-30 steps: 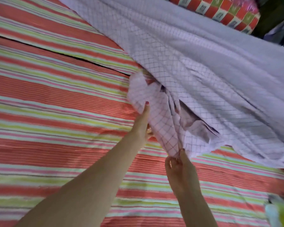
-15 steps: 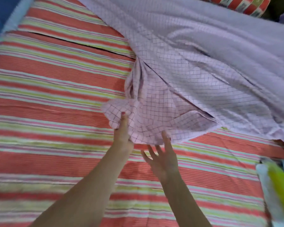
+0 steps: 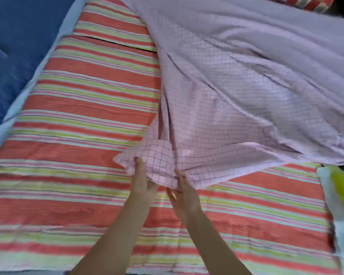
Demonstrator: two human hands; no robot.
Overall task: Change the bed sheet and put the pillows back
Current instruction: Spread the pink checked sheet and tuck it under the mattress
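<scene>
Head view: I'm mid-spread, the lilac checked sheet (image 3: pixel 236 96) bunched over the bed's (image 3: pixel 77 116) far right. My left hand (image 3: pixel 142 182) and right hand (image 3: pixel 184 192) pinch its near corner; next I'd pull it toward me.

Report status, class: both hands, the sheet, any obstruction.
Left hand and right hand both pinch the lilac checked sheet at its near edge. Sheet bunched, covering only the far right of the striped mattress. Nothing in the way.
</scene>
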